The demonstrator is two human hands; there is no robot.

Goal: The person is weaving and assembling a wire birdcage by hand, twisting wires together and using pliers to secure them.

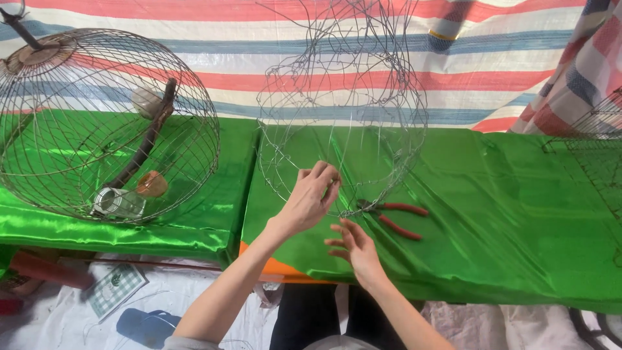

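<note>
A round frame of thin bare wire point(343, 104) stands upright on the green satin cloth point(492, 214) in front of me. My left hand point(310, 201) pinches the lower rim of this wire frame with thumb and fingers. My right hand point(353, 249) hovers just below and to the right, fingers apart, holding nothing. Red-handled pliers point(396, 217) lie on the cloth right beside the right hand, under the frame's lower edge.
A finished rusty round wire cage point(107, 123) stands at the left, with a wooden perch, a small metal can point(118, 203) and a little cup inside. Part of another wire cage point(593, 146) shows at the right edge. A striped tarp hangs behind.
</note>
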